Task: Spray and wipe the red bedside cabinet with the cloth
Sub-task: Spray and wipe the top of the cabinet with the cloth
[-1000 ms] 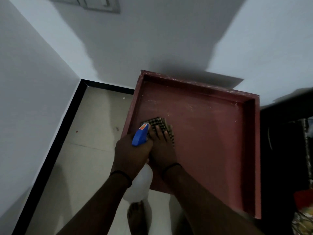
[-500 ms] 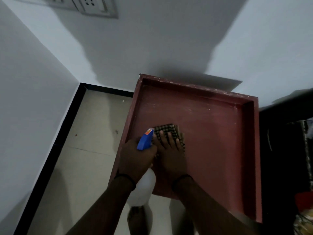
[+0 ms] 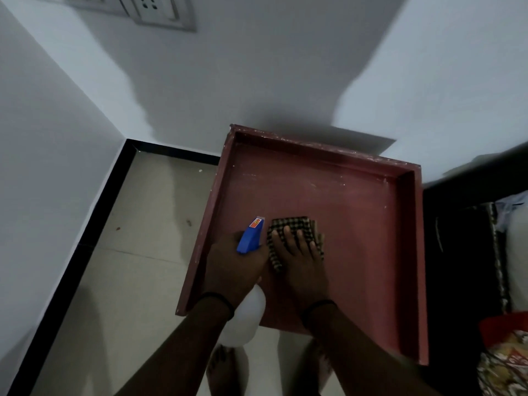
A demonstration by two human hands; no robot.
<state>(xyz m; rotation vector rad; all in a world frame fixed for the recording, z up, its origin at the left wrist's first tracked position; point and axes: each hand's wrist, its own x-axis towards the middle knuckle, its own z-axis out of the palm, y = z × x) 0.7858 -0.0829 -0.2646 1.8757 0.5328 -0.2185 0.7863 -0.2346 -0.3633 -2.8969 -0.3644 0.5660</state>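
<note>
The red bedside cabinet point(image 3: 357, 218) has a sunken top with raised edges and pale dusty marks near the back. A checked cloth point(image 3: 294, 225) lies flat on the front left part of that top. My right hand point(image 3: 297, 258) presses down on the cloth with straight, spread fingers. My left hand point(image 3: 231, 267) grips a spray bottle point(image 3: 250, 235) with a blue head and a white body, held just left of the cloth, over the cabinet's left edge.
White walls meet in a corner at the left, with a black skirting point(image 3: 83, 232) and a tiled floor point(image 3: 137, 252). A socket plate point(image 3: 160, 10) sits high on the wall. A dark bed edge with patterned fabric point(image 3: 503, 364) borders the cabinet's right side. My bare foot point(image 3: 223, 370) shows below.
My right hand has slid the cloth to the right across the cabinet top. The left hand with the bottle has kept alongside it.
</note>
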